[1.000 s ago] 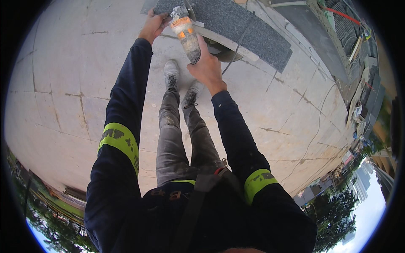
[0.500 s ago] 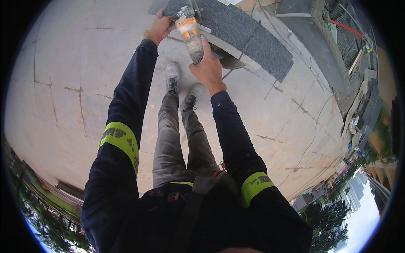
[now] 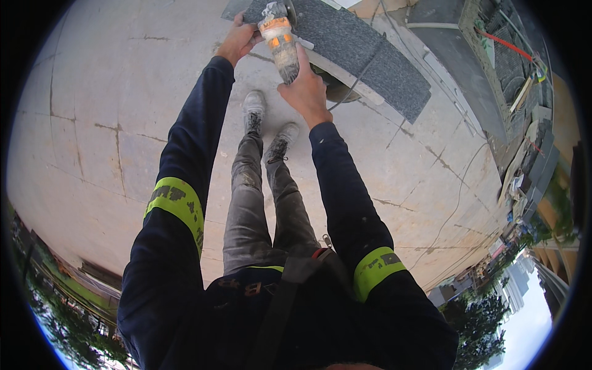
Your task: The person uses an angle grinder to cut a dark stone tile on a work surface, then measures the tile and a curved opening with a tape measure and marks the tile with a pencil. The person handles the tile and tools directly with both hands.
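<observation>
Floor: pale, cracked concrete floor (image 3: pixel 111 160), dusty, running under everything. Person stands on it, both shoes (image 3: pixel 254 108) near the slab's near side.

Slab: speckled dark-grey slab (image 3: pixel 364 58), at the far side of the floor, running from far left to nearer right; pale strip (image 3: pixel 364 88) along its near edge.

Tool: dust-coated angle grinder (image 3: pixel 281 49), orange-marked, at the slab's near edge toward its left end, head pointing far. Running or not: cannot tell.

Right hand (image 3: pixel 307 95): wrapped round the grinder's rear body, index finger laid forward along its right side.

Left hand (image 3: pixel 237 43): fingers bent at the slab's near edge, just left of the grinder head. Cannot tell whether they grasp slab or tool.

Disc (image 3: pixel 290 12): right of the head, over the slab; contact unclear.

Cord (image 3: pixel 372 60): thin, dark, draped across the slab, right of the disc.

Handling, my judgement: a firm second hold forward on the body would steady the grinder better than one hand; left fingers well clear of the disc; light, even pressure, disc plane constant; cord led away from the disc's path.
</observation>
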Action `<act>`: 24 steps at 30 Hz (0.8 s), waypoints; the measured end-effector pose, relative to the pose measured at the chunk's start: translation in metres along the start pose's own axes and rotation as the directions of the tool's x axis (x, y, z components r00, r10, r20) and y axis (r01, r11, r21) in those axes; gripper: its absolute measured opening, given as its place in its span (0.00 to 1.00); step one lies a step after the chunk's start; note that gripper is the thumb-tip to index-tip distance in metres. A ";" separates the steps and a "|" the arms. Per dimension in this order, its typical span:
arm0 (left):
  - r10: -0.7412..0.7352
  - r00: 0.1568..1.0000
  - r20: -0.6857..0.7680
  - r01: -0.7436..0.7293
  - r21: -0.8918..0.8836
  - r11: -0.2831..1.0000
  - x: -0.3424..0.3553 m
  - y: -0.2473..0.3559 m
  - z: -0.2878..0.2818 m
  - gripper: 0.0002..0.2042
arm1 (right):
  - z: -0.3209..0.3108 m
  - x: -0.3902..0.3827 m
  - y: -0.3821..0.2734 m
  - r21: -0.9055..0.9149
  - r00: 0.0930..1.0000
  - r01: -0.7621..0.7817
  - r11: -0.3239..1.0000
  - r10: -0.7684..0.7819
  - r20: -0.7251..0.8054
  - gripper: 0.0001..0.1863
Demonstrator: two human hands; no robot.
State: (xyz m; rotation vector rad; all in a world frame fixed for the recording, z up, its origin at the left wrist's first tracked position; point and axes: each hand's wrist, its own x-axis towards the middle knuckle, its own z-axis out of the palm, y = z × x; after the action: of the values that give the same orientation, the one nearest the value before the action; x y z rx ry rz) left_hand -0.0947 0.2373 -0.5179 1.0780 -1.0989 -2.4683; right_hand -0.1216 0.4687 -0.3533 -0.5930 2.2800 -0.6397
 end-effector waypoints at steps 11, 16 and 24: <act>-0.086 0.996 0.031 0.089 -0.077 0.993 -0.004 0.007 0.002 0.36 | -0.005 0.018 -0.009 -0.071 0.996 -0.068 0.995 0.071 0.046 0.60; -0.045 0.998 -0.042 0.041 -0.088 0.995 -0.005 0.001 0.011 0.35 | -0.013 -0.006 -0.011 -0.051 0.995 -0.068 0.996 0.071 0.064 0.59; -0.038 0.997 -0.073 0.038 -0.001 0.999 -0.002 0.001 0.008 0.38 | -0.009 -0.027 -0.001 -0.010 0.998 -0.053 0.999 0.053 0.027 0.58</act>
State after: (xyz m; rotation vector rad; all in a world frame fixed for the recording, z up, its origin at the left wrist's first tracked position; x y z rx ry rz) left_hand -0.0986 0.2420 -0.5125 1.1897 -1.0668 -2.4361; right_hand -0.1101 0.4859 -0.3333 -0.5411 2.2663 -0.5921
